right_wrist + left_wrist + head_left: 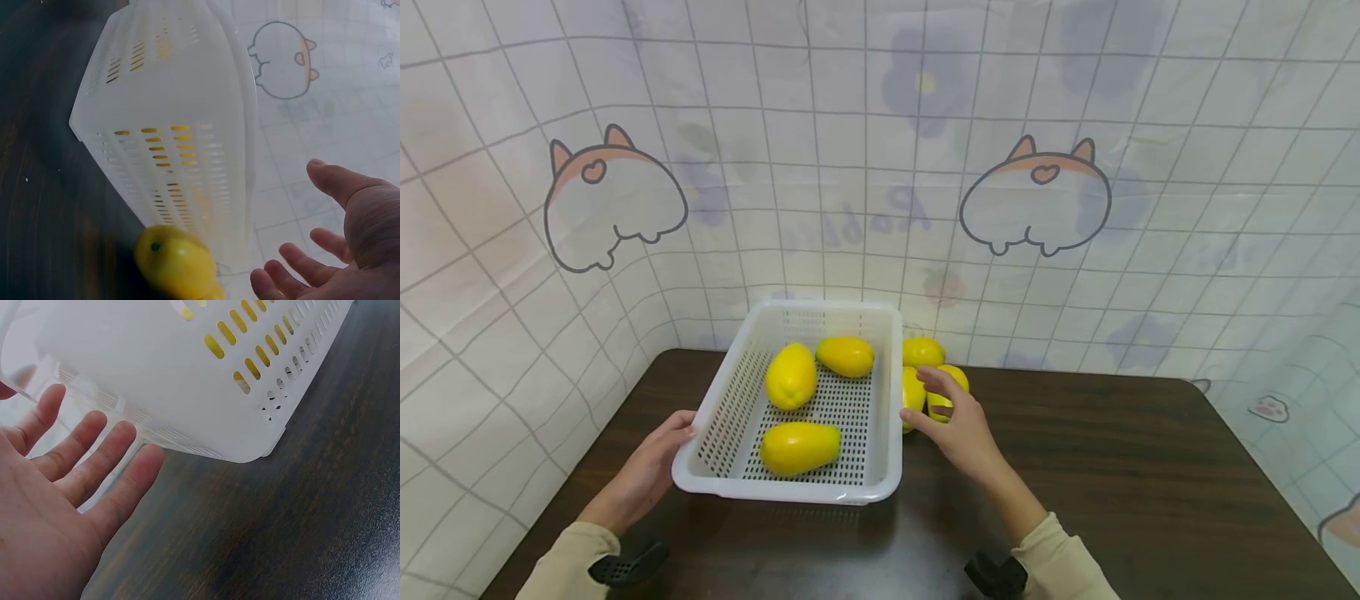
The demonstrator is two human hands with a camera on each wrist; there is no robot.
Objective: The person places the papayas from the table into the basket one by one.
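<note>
A white perforated plastic basket stands on the left part of the table. Inside it lie three yellow, mango-like fruits, some with greenish ends. My left hand holds the basket's left rim, thumb over the rim and fingers against the outer wall. Beside the right wall, my right hand is raised with spread fingers, holding nothing; the right wrist view shows it apart from the basket. More of the yellow fruits sit just right of the basket, partly hidden by its wall and my right hand.
The dark wood-grain table extends to the right. A white grid-patterned curtain with cartoon animal prints hangs close behind the table and along its left side, with the basket's far end near it.
</note>
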